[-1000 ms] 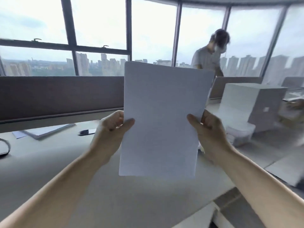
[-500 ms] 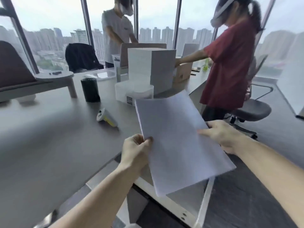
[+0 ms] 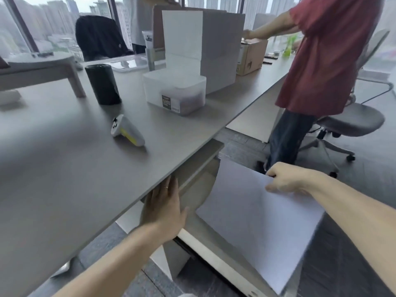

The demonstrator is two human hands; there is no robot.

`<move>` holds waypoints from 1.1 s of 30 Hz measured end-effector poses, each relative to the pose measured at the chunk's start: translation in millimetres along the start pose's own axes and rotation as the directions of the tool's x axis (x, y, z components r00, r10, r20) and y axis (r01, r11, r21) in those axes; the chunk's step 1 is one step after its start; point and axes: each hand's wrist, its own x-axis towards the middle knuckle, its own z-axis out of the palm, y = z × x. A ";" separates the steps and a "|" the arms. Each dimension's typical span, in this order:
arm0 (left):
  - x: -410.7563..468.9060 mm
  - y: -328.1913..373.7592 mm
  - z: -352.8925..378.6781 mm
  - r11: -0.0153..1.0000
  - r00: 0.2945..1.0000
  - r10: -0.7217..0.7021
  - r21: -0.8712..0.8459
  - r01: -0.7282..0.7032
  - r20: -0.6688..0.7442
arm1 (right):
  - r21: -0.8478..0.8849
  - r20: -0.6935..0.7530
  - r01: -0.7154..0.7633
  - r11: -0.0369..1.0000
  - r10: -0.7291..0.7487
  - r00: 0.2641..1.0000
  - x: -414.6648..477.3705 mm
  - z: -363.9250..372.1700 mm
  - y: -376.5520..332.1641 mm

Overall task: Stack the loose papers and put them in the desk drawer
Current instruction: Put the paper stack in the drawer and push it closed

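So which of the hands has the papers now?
The right hand, pinching the papers at their far edge over the open drawer. The left hand is flat and empty under the desk edge.

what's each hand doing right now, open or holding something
Left hand: open, flat, holding nothing, under the desk edge.
Right hand: fingers closed on the paper stack over the open drawer.

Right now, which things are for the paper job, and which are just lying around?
For the job:
papers, held by the right hand
open drawer
left hand, flat and open under the desk edge

Just lying about:
controller
black cylinder
plastic box
cardboard box
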 end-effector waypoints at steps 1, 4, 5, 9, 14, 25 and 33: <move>3.3 -2.3 3.3 1.000 1.000 -0.014 0.020 0.014 0.011 | -0.061 0.013 0.018 0.998 -0.017 1.000 8.6 3.8 -4.4; 9.6 -5.2 12.0 0.998 0.999 0.013 0.057 -0.011 -0.038 | -0.136 0.080 0.076 0.988 -0.066 0.995 34.7 23.6 -17.8; 11.1 -6.3 13.9 0.998 0.999 0.018 0.055 -0.015 -0.050 | -0.141 0.101 0.102 0.985 -0.088 0.991 43.8 34.1 -21.3; 16.3 -10.9 20.3 0.999 0.998 0.019 0.028 -0.018 -0.062 | -0.137 0.107 0.101 0.985 -0.086 0.990 64.7 77.5 -28.8; 19.5 -11.1 22.2 1.000 0.998 0.017 0.001 -0.017 -0.058 | -0.048 0.094 0.051 0.998 -0.046 0.994 82.5 95.8 -22.2; 20.1 -11.3 23.9 1.000 0.998 0.015 -0.005 -0.016 -0.069 | -0.059 0.030 0.094 0.994 -0.093 0.995 91.8 122.6 -23.1; 20.1 -12.7 21.3 1.000 0.999 0.012 0.023 -0.011 -0.031 | -0.271 -0.190 0.149 0.951 -0.204 0.960 21.1 80.3 -12.1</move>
